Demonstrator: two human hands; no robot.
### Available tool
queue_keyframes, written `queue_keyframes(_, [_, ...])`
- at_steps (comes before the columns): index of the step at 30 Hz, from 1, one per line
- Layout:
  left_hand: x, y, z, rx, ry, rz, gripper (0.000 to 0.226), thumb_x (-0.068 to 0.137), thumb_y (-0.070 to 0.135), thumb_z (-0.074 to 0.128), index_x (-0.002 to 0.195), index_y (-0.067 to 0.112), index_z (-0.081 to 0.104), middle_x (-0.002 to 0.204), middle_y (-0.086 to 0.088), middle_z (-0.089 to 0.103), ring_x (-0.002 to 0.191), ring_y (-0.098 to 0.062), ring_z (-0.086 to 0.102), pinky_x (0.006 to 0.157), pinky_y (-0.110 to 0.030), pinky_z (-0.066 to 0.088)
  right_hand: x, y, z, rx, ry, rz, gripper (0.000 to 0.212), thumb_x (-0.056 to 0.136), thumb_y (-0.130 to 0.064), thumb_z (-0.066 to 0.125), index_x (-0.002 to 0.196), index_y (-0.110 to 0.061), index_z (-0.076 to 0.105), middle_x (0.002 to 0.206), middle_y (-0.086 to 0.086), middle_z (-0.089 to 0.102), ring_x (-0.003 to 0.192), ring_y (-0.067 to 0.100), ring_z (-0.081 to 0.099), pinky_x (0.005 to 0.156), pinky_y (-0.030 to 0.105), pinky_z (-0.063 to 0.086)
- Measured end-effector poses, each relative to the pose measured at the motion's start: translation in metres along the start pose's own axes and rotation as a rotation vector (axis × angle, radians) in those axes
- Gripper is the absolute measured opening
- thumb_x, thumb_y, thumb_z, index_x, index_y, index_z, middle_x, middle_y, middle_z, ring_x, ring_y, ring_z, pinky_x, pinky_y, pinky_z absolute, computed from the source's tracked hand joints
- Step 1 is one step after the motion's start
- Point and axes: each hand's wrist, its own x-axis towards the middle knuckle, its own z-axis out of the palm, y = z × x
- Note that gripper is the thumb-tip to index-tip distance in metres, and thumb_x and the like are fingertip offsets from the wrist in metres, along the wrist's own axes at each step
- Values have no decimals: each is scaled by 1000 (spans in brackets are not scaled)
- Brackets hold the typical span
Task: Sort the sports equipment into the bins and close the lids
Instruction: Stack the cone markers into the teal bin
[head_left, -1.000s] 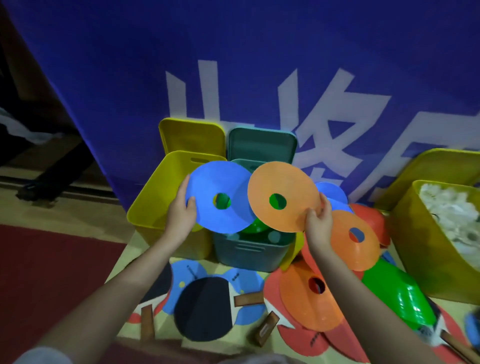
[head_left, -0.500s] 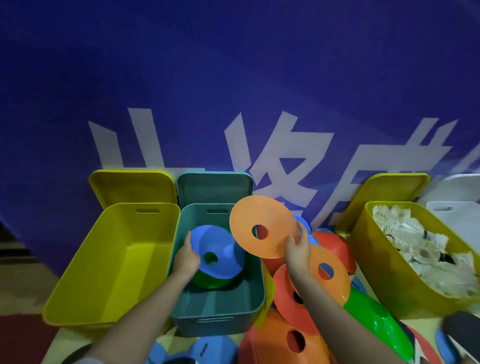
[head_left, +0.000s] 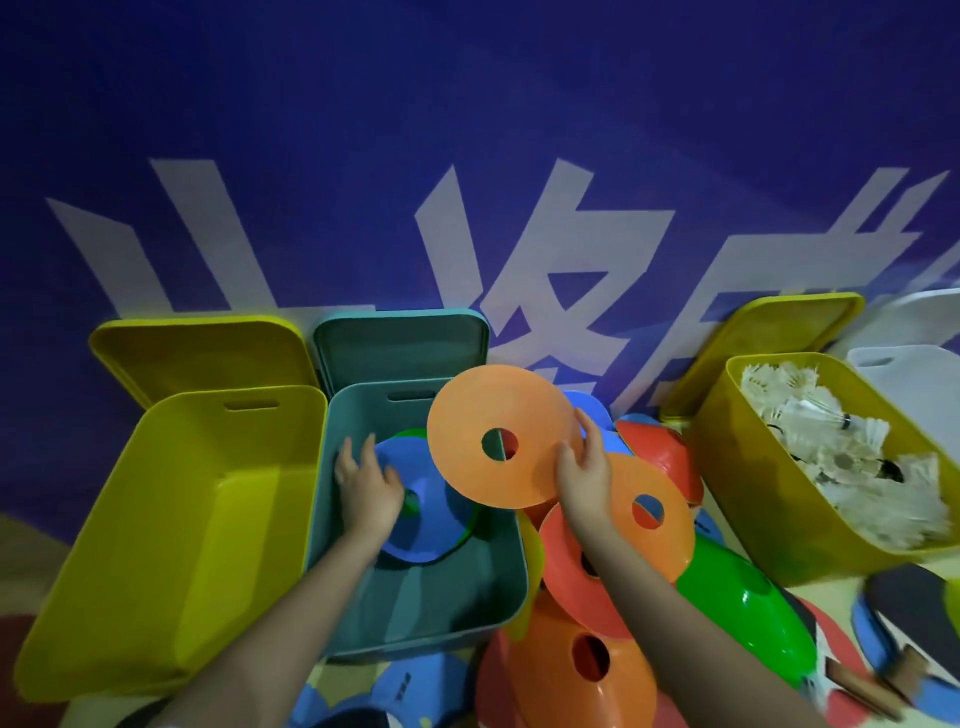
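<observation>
Leftmost, at nine o'clock, the yellow bin (head_left: 171, 525) stands with nothing in it that shows. Next, the left hand (head_left: 366, 491) lies with fingers spread and slack on the blue disc cone (head_left: 426, 514), which sits on a green one inside the teal bin (head_left: 415, 613). Right of centre, the right hand (head_left: 584, 475) pinches the orange disc cone (head_left: 501, 434) by its three o'clock rim, above the bin's right wall. Next, I judge, comes lowering it onto that stack; all lids stand open
</observation>
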Motion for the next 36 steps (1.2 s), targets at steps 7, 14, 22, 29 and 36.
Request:
queue_keyframes(7, [-6, 3, -73, -164, 209, 189, 41, 98, 12, 43, 139, 7, 43, 143, -16, 37, 131, -32, 38, 106, -44, 36, -10, -32, 27, -274, -305, -160, 62, 87, -14, 44, 146, -25, 27, 99, 1, 60, 80, 15, 55, 65, 16, 42])
queue_keyframes(14, [5, -14, -78, 47, -189, 86, 65, 99, 11, 39, 154, 18, 4, 116, -22, 58, 84, -32, 57, 60, -33, 37, -19, -25, 98, -511, -566, -118, 59, 90, -8, 49, 146, -9, 30, 124, 19, 60, 112, 37, 57, 86, 34, 43])
queue_keyframes(22, [2, -19, -70, -3, -64, 7, 61, 98, 11, 39, 153, 21, 14, 74, -11, 52, 59, -25, 44, 53, -33, 27, -17, 23, 127, -452, -378, 132, 35, 95, -8, 47, 130, -5, 45, 122, 17, 55, 114, 33, 54, 87, 28, 41])
queue_keyframes(29, [4, -26, -67, -55, -35, -8, 57, 100, 14, 40, 152, 23, 20, 97, -16, 63, 68, -25, 53, 56, -31, 34, -25, 47, 142, -866, -547, 191, 77, 84, -22, 55, 151, -14, 16, 148, 18, 20, 137, 37, 25, 112, 40, 25])
queue_keyframes(36, [-10, -15, -81, 113, 148, 224, 50, 92, 8, 50, 141, 12, 42, 137, -13, 46, 121, -30, 48, 95, -39, 45, -29, 5, 118, -626, -509, -44, 71, 92, -18, 52, 151, -7, 16, 148, 21, 29, 134, 37, 35, 108, 40, 32])
